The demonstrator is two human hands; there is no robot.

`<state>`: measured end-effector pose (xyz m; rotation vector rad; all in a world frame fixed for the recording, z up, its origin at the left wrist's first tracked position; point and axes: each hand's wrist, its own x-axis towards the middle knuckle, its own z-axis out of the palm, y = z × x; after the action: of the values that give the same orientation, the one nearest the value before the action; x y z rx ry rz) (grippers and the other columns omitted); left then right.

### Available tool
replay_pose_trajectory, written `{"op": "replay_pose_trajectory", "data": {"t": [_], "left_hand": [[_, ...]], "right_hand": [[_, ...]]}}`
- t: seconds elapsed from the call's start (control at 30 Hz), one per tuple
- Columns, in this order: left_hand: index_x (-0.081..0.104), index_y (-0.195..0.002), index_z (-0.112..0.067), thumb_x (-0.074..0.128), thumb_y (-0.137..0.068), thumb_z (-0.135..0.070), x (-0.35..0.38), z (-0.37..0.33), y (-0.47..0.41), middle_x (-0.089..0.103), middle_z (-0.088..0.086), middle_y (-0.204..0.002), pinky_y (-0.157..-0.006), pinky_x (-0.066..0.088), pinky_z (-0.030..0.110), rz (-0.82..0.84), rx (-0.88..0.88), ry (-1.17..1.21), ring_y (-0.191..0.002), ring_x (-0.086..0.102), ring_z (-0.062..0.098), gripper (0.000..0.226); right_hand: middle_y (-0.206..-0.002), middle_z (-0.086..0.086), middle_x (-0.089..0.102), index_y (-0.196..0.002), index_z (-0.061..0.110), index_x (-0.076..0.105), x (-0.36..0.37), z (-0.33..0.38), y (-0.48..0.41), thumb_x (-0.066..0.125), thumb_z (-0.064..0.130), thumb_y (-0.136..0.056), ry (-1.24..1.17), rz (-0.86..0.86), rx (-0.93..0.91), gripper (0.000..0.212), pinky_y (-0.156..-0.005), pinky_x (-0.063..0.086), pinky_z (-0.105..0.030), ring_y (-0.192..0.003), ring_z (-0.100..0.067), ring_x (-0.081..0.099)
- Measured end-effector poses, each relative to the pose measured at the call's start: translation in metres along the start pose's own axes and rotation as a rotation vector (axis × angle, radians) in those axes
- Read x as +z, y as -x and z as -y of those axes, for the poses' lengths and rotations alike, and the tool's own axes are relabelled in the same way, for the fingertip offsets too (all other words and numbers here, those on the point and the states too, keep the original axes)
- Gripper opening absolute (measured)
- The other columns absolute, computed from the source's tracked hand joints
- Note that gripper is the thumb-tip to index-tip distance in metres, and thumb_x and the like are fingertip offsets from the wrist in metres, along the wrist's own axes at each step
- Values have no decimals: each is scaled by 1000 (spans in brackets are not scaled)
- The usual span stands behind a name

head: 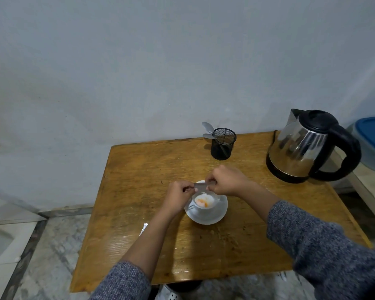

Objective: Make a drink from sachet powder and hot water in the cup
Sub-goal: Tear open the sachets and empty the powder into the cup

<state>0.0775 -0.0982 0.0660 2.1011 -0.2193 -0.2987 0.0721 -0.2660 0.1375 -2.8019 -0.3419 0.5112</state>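
A white cup (204, 205) stands on a white saucer (212, 216) in the middle of the wooden table (139, 169). Orange and white powder lies inside the cup. Just above the cup's far rim, a small silvery sachet (200, 186) is held level between both hands. My left hand (179, 192) pinches its left end and my right hand (224, 180) pinches its right end. A steel electric kettle (301, 148) with a black lid and handle stands at the table's far right corner.
A black mesh holder (223, 144) with spoons (208, 131) stands near the table's back edge. Another silvery packet (143, 228) lies left of my left forearm. A blue-lidded container (372, 137) sits off the table at the right. A wall rises behind.
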Motion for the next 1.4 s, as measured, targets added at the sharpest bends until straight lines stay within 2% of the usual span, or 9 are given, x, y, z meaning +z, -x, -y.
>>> {"op": "replay_pose_trajectory", "data": {"t": [0.07,0.2,0.4,0.6,0.77,0.9,1.03,1.2,1.4], "left_hand": [[70,-71,-13,66,-80,-10,0,-2,1,56,-5,-58,-49,35,11,12,-4,13,-50,45,-1,10],[72,-81,-6,65,-81,-11,-4,-4,4,58,-5,-60,-49,36,7,20,-16,22,-54,47,1,9],[62,-65,-18,64,-82,-13,-7,-9,3,47,-8,-53,-47,33,11,73,-14,-36,-52,40,5,18],[62,-67,-15,62,-83,-11,-8,-9,3,46,-7,-54,-51,32,20,84,-34,-41,-53,39,5,17],[70,-82,-6,61,-84,-12,-6,-9,3,55,-5,-62,-51,34,8,45,2,-59,-57,44,1,11],[70,-86,-4,60,-85,-12,-5,-11,3,58,3,-71,-56,35,17,25,22,-83,-59,46,4,13],[69,-81,-4,60,-84,-12,-5,-12,2,55,-1,-64,-58,36,25,37,53,-122,-58,45,7,12],[67,-71,-5,61,-83,-10,-5,-5,0,46,-12,-55,-59,35,25,30,72,-143,-54,41,0,14],[68,-73,-1,62,-83,-10,-8,-4,2,45,-15,-53,-49,33,10,21,101,-140,-50,41,0,15]], "right_hand": [[-108,1,67,-115,21,65,2,0,0,62,26,-86,1,17,7,30,-74,48,-31,-96,-19,61],[-95,-5,68,-98,16,70,9,6,-3,59,20,-87,65,29,25,16,-63,41,-29,-86,-24,61],[-99,-8,67,-97,14,68,8,9,-6,57,20,-91,178,-18,53,14,-65,40,-30,-92,-26,62],[-95,-10,64,-98,10,67,8,14,-7,56,21,-92,205,6,33,17,-66,41,-30,-91,-27,62],[-71,-3,46,-97,8,62,10,17,-6,52,8,-88,236,49,-6,13,-60,40,-32,-72,-24,50],[-69,-2,46,-85,11,61,9,18,-7,53,7,-88,234,48,3,9,-61,40,-32,-73,-24,51],[-94,-11,64,-95,8,65,8,17,-11,56,14,-91,272,36,27,12,-65,41,-32,-89,-28,62],[-80,-5,53,-95,8,65,8,20,-14,54,22,-91,399,41,-16,18,-63,38,-30,-89,-26,63],[-100,-10,66,-98,10,63,10,24,-17,51,12,-91,435,54,-29,14,-65,40,-32,-92,-27,63]]}}
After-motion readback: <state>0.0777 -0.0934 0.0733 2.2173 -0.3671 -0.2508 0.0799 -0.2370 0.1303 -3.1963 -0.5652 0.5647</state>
